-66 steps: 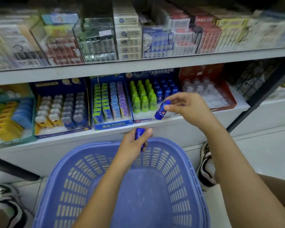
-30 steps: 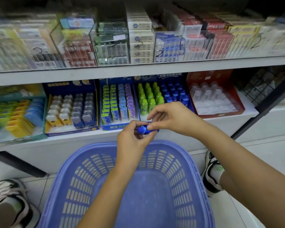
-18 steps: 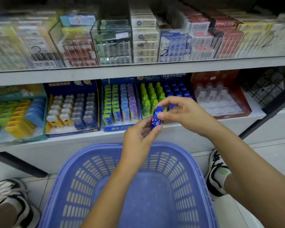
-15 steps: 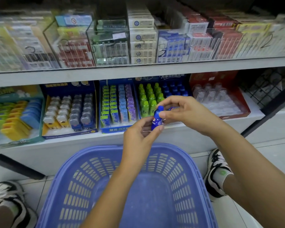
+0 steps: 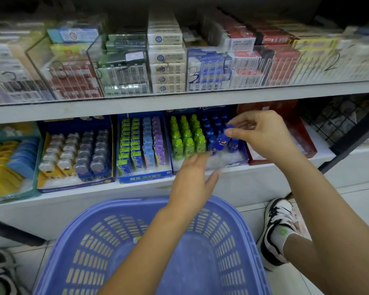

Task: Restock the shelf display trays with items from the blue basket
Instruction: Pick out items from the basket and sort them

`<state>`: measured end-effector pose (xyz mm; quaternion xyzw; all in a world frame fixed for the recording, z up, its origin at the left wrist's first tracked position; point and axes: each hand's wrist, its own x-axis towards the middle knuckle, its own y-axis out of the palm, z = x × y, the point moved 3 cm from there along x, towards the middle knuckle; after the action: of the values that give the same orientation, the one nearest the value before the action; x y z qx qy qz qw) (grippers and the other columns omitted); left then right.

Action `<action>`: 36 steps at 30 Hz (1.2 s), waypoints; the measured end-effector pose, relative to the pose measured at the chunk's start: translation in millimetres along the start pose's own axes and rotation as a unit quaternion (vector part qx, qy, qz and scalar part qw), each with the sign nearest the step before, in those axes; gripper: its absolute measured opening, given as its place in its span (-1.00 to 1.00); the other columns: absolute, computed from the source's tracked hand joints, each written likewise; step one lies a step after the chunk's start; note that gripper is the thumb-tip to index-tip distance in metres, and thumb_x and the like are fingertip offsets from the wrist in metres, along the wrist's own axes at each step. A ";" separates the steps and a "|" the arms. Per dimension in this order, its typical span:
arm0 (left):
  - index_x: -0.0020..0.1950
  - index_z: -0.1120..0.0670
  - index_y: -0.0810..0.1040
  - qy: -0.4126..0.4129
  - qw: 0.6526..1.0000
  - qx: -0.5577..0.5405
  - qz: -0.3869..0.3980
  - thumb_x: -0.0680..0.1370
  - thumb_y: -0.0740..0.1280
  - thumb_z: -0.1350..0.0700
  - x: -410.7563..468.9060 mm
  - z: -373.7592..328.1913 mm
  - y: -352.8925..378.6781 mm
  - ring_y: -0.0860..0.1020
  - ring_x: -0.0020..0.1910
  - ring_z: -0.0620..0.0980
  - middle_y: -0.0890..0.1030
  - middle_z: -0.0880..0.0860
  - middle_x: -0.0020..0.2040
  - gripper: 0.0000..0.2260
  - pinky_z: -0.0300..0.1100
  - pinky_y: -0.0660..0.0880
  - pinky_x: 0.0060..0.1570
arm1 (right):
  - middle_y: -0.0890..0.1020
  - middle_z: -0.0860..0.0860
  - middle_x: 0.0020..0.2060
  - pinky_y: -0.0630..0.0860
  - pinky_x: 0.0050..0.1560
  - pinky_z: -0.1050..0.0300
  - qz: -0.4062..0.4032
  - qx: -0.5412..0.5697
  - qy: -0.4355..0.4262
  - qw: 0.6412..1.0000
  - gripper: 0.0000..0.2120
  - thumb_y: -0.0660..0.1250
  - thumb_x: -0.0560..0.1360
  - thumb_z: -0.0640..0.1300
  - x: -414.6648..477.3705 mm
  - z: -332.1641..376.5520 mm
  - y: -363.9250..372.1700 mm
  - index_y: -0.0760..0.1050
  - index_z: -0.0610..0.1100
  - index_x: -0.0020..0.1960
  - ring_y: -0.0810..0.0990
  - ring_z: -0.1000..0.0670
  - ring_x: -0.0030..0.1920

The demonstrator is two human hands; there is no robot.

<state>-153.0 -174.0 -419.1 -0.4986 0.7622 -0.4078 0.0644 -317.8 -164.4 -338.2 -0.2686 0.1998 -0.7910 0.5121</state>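
- Head view: right hand (image 5: 264, 137) holds a small blue bottle (image 5: 223, 140) by its cap, thumb and forefinger pinched shut on the top, other fingers (image 5: 246, 119) fanned loosely above. Cap pinch keeps the bottle body clear so it can drop base-first among its neighbours.
- Blue bottle hangs tilted, base over the front of the blue rows in the bottle tray (image 5: 232, 163), touching or just beside the standing blue bottles (image 5: 212, 128); cannot tell if it is seated yet.
- Tray is split by colour: green bottles (image 5: 186, 135) on the left half, blue on the right, so it goes on the blue side. Front strip of that tray shows bare white liner, judged the slot to fill.
- Left hand (image 5: 193, 182) is empty, fingers spread wide and flat, reaching toward the tray's front edge; probably to steady the tray, contact unclear.
- Blue basket (image 5: 246, 237) sits on the floor under both arms, close below the shelf (image 5: 264, 173) for short reaches. Its visible floor looks nearly bare; arms hide part of it.
- Neighbouring trays of boxed items (image 5: 142, 145) look full.
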 end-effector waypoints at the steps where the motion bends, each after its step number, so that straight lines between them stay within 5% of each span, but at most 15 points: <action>1: 0.46 0.08 0.30 0.014 0.998 0.050 0.033 0.58 0.26 0.05 -2.4 2.9 5.0 0.33 0.36 -0.01 0.42 0.06 0.37 -0.55 -0.23 0.24 0.32 | 0.60 0.18 -0.34 0.42 -0.30 0.53 -0.010 -0.033 -0.010 0.999 -0.89 0.52 0.34 -0.12 3.5 -5.3 -1.4 0.63 -0.05 -0.15 0.54 0.26 -0.34; 3: 0.53 0.09 0.14 0.022 0.988 0.122 0.091 0.60 0.18 0.10 -8.5 12.5 13.9 0.17 0.48 0.00 0.24 0.07 0.50 -0.50 -0.19 0.03 0.47 | 0.58 0.20 -0.32 0.35 -0.30 0.58 -0.006 -0.070 -0.021 0.997 -0.88 0.51 0.35 -0.12 9.3 -16.0 3.4 0.63 -0.08 -0.12 0.52 0.22 -0.29; 6: 0.55 0.07 0.04 0.039 0.978 0.165 0.123 0.60 0.16 0.11 -14.8 23.9 18.8 0.03 0.52 -0.09 0.07 0.00 0.56 -0.45 -0.32 -0.24 0.42 | 0.62 0.09 -0.23 0.32 -0.27 0.58 0.010 -0.120 -0.040 0.992 -0.87 0.49 0.38 -0.13 17.7 -28.2 14.0 0.64 -0.12 -0.09 0.51 0.17 -0.23; 11: 0.55 0.07 0.07 0.050 0.979 0.160 0.115 0.59 0.16 0.15 -14.7 27.1 18.2 0.06 0.52 -0.09 0.10 -0.02 0.55 -0.45 -0.38 -0.27 0.38 | 0.65 0.04 -0.16 0.37 -0.20 0.49 0.055 -0.133 -0.012 0.989 -0.86 0.49 0.38 -0.13 35.6 -38.1 13.3 0.64 -0.10 -0.07 0.52 0.22 -0.23; 13: 0.55 0.07 0.09 0.049 0.980 0.157 0.111 0.58 0.17 0.15 -14.3 27.5 18.1 0.08 0.51 -0.09 0.13 -0.02 0.55 -0.46 -0.38 -0.24 0.40 | 0.66 0.01 -0.13 0.43 -0.13 0.39 0.076 -0.135 0.002 0.988 -0.85 0.49 0.38 -0.14 38.3 -41.2 16.7 0.64 -0.11 -0.05 0.58 0.10 -0.15; 16: 0.55 0.07 0.10 0.049 0.980 0.158 0.111 0.58 0.19 0.14 -14.2 28.1 18.4 0.10 0.51 -0.09 0.14 -0.02 0.54 -0.45 -0.33 -0.16 0.44 | 0.66 -0.01 -0.10 0.35 -0.26 0.56 0.087 -0.151 0.007 0.985 -0.83 0.47 0.40 -0.16 38.0 -47.4 23.4 0.64 -0.13 -0.01 0.54 0.10 -0.13; 22: 0.54 0.08 0.12 0.042 0.979 0.157 0.125 0.58 0.20 0.14 -10.6 28.0 19.2 0.12 0.50 -0.08 0.17 0.00 0.54 -0.46 -0.30 -0.09 0.46 | 0.68 0.00 -0.06 0.42 0.21 -0.03 0.080 -0.213 0.031 0.973 -0.79 0.47 0.39 -0.05 39.5 -47.5 29.7 0.63 -0.06 0.02 0.58 -0.01 0.01; 25: 0.51 0.10 0.21 0.022 0.986 0.102 0.128 0.58 0.22 0.15 -8.5 20.1 8.1 0.19 0.48 -0.05 0.24 0.02 0.51 -0.50 -0.27 0.07 0.45 | 0.67 -0.04 0.02 0.38 0.26 -0.09 0.112 -0.261 0.048 0.957 -0.74 0.46 0.40 -0.04 40.7 -39.2 27.4 0.61 -0.06 0.08 0.56 -0.08 0.11; 28: 0.37 0.14 0.43 -0.002 0.999 0.014 0.048 0.55 0.25 0.20 -22.8 24.7 -18.2 0.43 0.30 -0.03 0.47 0.07 0.33 -0.63 -0.28 0.27 0.30 | 0.61 -0.11 0.07 0.40 0.20 -0.06 0.069 -0.315 -0.002 0.947 -0.66 0.47 0.39 -0.02 27.6 -25.3 28.1 0.56 -0.11 0.12 0.49 -0.16 0.14; 30: 0.20 0.14 0.55 -0.060 0.998 -0.026 0.006 0.54 0.28 0.23 -45.8 47.6 -35.6 0.55 0.08 -0.02 0.59 0.05 0.11 -0.75 -0.23 0.42 0.16 | 0.57 -0.11 -0.06 0.43 -0.01 0.05 0.047 -0.255 -0.064 0.964 -0.73 0.48 0.38 -0.03 5.2 -8.8 41.0 0.54 -0.14 -0.02 0.51 -0.12 -0.01; 33: 0.02 0.20 0.61 -0.225 0.973 0.014 0.053 0.53 0.29 0.24 -90.4 101.3 -47.8 0.62 -0.07 0.07 0.66 0.13 -0.10 -0.86 -0.16 0.46 -0.02 | 0.54 0.05 -0.33 0.34 -0.23 0.20 0.220 -0.189 -0.088 0.953 -0.82 0.48 0.37 -0.04 -41.5 5.9 97.8 0.49 -0.03 -0.25 0.53 0.01 -0.23; 36: 0.04 0.26 0.60 -0.348 0.900 0.159 0.208 0.55 0.23 0.20 -141.0 156.1 -45.0 0.59 0.09 0.15 0.64 0.24 0.04 -0.79 -0.13 0.43 0.04 | 0.64 -0.01 -0.19 0.37 -0.18 0.20 0.431 -0.227 -0.069 0.871 -0.88 0.44 0.40 -0.05 -97.6 -8.8 174.8 0.54 -0.07 -0.17 0.52 0.03 -0.18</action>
<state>27.4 -154.1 -534.6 -0.4217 0.7028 -0.3011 0.4874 -168.1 -143.7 -469.9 -0.3188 0.4334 -0.4043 0.7397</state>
